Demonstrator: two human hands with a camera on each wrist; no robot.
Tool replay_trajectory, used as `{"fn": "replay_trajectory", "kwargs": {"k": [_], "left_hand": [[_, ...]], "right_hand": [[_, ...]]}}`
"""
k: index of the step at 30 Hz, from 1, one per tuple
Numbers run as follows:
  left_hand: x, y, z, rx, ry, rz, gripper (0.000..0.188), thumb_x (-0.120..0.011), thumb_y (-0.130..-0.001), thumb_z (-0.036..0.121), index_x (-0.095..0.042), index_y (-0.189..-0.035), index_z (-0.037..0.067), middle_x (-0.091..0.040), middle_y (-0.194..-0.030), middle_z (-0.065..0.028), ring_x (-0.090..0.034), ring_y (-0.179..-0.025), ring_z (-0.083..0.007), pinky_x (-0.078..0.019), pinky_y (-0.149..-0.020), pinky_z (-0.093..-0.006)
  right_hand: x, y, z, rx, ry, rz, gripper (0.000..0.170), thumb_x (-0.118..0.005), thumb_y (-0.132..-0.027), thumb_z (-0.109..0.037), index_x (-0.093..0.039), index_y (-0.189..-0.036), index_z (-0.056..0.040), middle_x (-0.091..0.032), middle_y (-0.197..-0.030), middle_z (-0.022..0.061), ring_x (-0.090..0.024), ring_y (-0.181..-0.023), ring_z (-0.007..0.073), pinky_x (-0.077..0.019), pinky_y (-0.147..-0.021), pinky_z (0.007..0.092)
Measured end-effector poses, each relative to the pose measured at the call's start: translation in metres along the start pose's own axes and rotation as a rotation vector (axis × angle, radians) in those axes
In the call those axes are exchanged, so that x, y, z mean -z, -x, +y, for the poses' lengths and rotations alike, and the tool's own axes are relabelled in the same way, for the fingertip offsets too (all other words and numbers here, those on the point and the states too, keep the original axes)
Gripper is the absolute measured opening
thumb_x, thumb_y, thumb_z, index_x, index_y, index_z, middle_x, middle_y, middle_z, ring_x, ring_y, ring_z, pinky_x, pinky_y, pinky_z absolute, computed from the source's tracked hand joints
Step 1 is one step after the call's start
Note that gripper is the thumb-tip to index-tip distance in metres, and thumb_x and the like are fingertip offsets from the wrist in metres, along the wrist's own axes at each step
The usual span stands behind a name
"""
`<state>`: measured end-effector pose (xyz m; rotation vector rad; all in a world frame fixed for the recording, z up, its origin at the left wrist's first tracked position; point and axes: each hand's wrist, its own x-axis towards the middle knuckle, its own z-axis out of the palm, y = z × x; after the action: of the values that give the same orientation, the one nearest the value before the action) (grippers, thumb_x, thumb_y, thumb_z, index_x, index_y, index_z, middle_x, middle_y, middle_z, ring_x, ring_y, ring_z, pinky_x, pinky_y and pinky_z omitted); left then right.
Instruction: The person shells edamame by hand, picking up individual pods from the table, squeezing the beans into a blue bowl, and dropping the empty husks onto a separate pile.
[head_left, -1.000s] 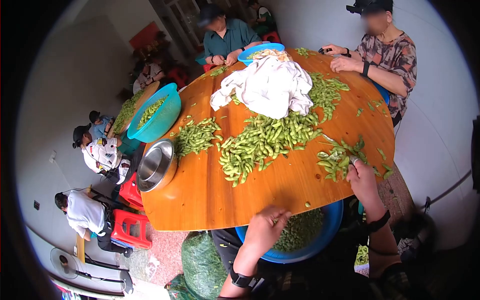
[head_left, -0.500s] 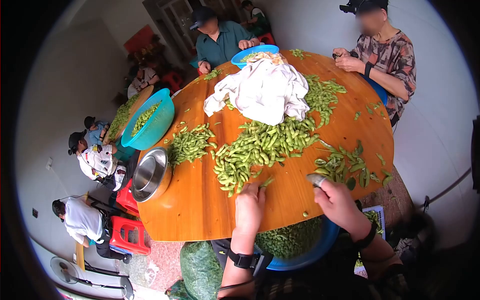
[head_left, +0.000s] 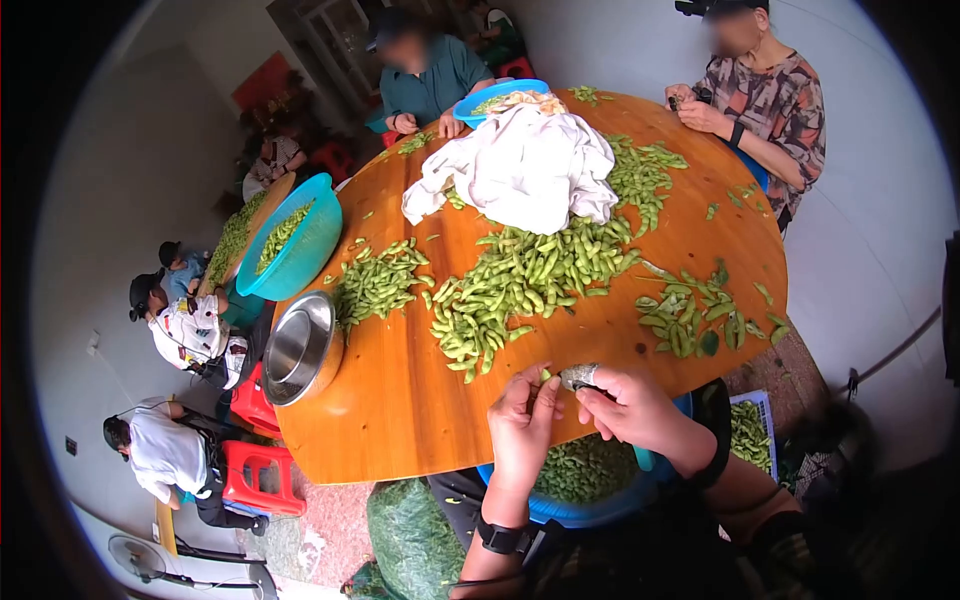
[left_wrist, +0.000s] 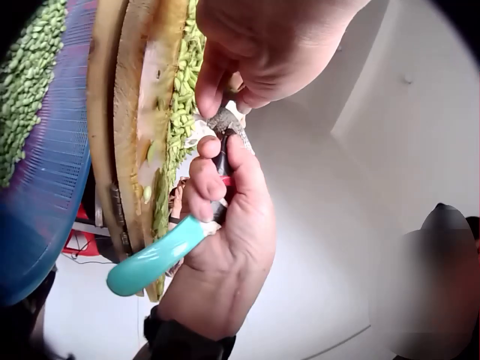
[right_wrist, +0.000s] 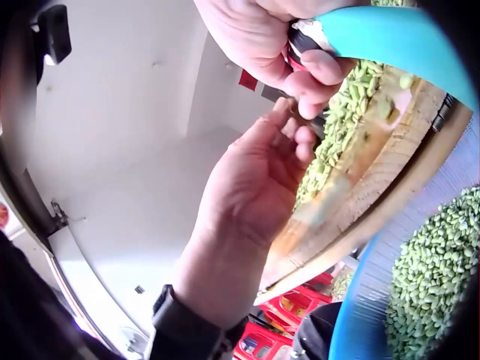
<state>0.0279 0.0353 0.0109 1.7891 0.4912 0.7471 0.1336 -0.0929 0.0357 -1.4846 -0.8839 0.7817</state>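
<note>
In the head view my left hand (head_left: 520,420) is raised over the table's near edge, pinching a small green pod (head_left: 546,374) between thumb and fingers. Close beside it on the right, my right hand (head_left: 640,408) grips a teal-handled tool (left_wrist: 161,255). Black wrapping and a red band show below the tool's grey metal head (head_left: 578,376), which points at the pod. The left wrist view has this metal head right at my left fingertips, which mostly hide the pod. A large heap of edamame pods (head_left: 545,268) lies on the table beyond both hands.
Below the round wooden table's (head_left: 390,420) edge stands a blue basin (head_left: 575,513) of shelled beans. A white cloth (head_left: 525,170) covers part of the heap. Metal bowls (head_left: 300,345) and a teal tub (head_left: 300,250) stand left. Loose pods and leaves (head_left: 695,315) lie right. Other people sit around.
My left hand went forward to the pod heap, then came back with a pod. My right hand moved left with the tool from the right-hand pile, and the two hands now meet.
</note>
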Motion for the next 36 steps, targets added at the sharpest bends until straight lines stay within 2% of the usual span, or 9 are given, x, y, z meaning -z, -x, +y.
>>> {"fn": "replay_trajectory", "kwargs": {"k": [2, 7, 16, 23, 26, 28, 31, 34, 36], "left_hand": [[0.003, 0.003, -0.001, -0.016, -0.033, -0.019, 0.028, -0.061, -0.092, 0.003, -0.059, -0.119, -0.006, -0.06, -0.08, -0.0024, -0.058, -0.062, -0.0078, -0.0481, -0.056, -0.0214], [0.007, 0.011, 0.01, -0.159, -0.386, -0.095, 0.04, -0.06, -0.087, 0.0, -0.057, -0.127, 0.001, -0.06, -0.085, -0.0161, -0.064, -0.068, -0.0283, -0.0516, -0.061, -0.0344], [-0.001, 0.01, 0.011, -0.255, -0.451, -0.167, 0.038, -0.057, -0.089, 0.002, -0.053, -0.126, -0.005, -0.062, -0.091, -0.0205, -0.064, -0.074, -0.036, -0.0534, -0.065, -0.0395], [0.002, 0.007, 0.006, -0.28, -0.391, -0.214, 0.038, -0.056, -0.089, 0.002, -0.053, -0.127, -0.005, -0.061, -0.091, -0.0236, -0.063, -0.078, -0.0393, -0.0534, -0.068, -0.0403], [0.008, 0.004, -0.002, -0.312, -0.357, -0.275, 0.037, -0.054, -0.091, 0.002, -0.052, -0.128, -0.005, -0.062, -0.089, -0.0189, -0.065, -0.074, -0.0305, -0.0534, -0.066, -0.0355], [0.012, 0.003, -0.002, 0.058, 0.005, -0.394, 0.035, -0.055, -0.094, 0.004, -0.054, -0.129, -0.001, -0.062, -0.084, -0.0071, -0.059, -0.068, -0.0137, -0.0514, -0.063, -0.0274], [0.013, 0.006, -0.014, 0.196, 0.468, -0.402, 0.034, -0.05, -0.098, 0.008, -0.052, -0.132, 0.002, -0.06, -0.083, -0.0025, -0.055, -0.065, -0.0084, -0.0497, -0.06, -0.0238], [0.005, 0.008, -0.009, 0.367, 0.641, -0.292, 0.032, -0.046, -0.101, 0.013, -0.052, -0.131, 0.004, -0.06, -0.077, -0.0014, -0.055, -0.061, -0.0075, -0.0479, -0.056, -0.0209], [-0.003, 0.009, -0.014, 0.265, 0.495, -0.282, 0.031, -0.046, -0.102, 0.016, -0.053, -0.129, 0.004, -0.06, -0.075, -0.0007, -0.054, -0.059, -0.0067, -0.0468, -0.054, -0.0197]], "right_hand": [[-0.002, 0.002, -0.005, 0.008, -0.006, 0.03, 0.011, -0.05, -0.096, -0.006, -0.059, -0.098, 0.0001, -0.06, -0.065, 0.0005, -0.053, -0.049, 0.0064, -0.0434, -0.045, 0.0232], [-0.003, 0.004, -0.007, -0.009, 0.027, -0.055, 0.011, -0.05, -0.095, -0.007, -0.057, -0.092, 0.0015, -0.06, -0.065, 0.003, -0.055, -0.048, 0.0084, -0.044, -0.045, 0.0241], [-0.004, 0.009, -0.007, -0.047, 0.058, -0.008, 0.017, -0.052, -0.095, -0.008, -0.057, -0.079, -0.0023, -0.059, -0.063, 0.0003, -0.054, -0.048, 0.0056, -0.0419, -0.045, 0.0222], [-0.005, 0.008, 0.011, 0.008, 0.012, 0.018, 0.012, -0.052, -0.094, -0.006, -0.057, -0.086, 0.0009, -0.058, -0.064, 0.0016, -0.052, -0.049, 0.0056, -0.0412, -0.044, 0.0227], [-0.006, 0.008, 0.012, -0.021, -0.033, 0.053, 0.011, -0.052, -0.094, -0.006, -0.058, -0.088, 0.0004, -0.056, -0.063, 0.0004, -0.051, -0.049, 0.0048, -0.0407, -0.045, 0.022], [-0.004, 0.006, 0.014, -0.03, -0.08, 0.055, 0.01, -0.051, -0.094, -0.006, -0.059, -0.091, -0.0001, -0.056, -0.063, 0.0, -0.051, -0.049, 0.0045, -0.0403, -0.045, 0.0214], [0.002, 0.003, 0.008, -0.128, -0.167, -0.006, 0.01, -0.052, -0.094, -0.007, -0.06, -0.094, -0.0005, -0.056, -0.063, -0.0004, -0.05, -0.049, 0.0046, -0.0399, -0.045, 0.0212], [0.001, 0.003, 0.005, -0.145, -0.156, 0.022, 0.011, -0.052, -0.094, -0.007, -0.061, -0.098, -0.0008, -0.055, -0.063, -0.001, -0.051, -0.049, 0.0047, -0.04, -0.045, 0.0213], [-0.004, 0.004, 0.005, -0.092, -0.101, 0.047, 0.012, -0.052, -0.094, -0.007, -0.061, -0.1, -0.0005, -0.056, -0.063, -0.0008, -0.05, -0.049, 0.0046, -0.0405, -0.045, 0.0214]]}}
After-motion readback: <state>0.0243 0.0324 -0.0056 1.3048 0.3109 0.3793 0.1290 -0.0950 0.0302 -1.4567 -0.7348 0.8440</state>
